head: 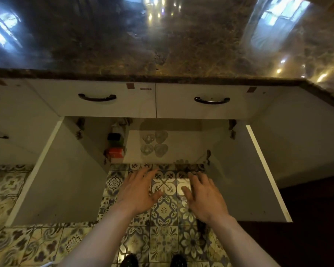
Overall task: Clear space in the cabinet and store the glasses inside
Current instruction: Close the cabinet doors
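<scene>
Flanking glasses (pixel 154 143): orange box (pixel 116 152), doors.

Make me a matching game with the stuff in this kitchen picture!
Things:
1. four clear glasses
2. orange box
3. two white cabinet doors
4. dark marble countertop

Places or states:
A. swung wide open
B. above the drawers
C. grouped on the cabinet shelf
D. at the shelf's left end

Pairs: 1-C, 2-D, 3-A, 4-B

no legible text, small label on drawer front (pixel 145 89) too blurred
</scene>
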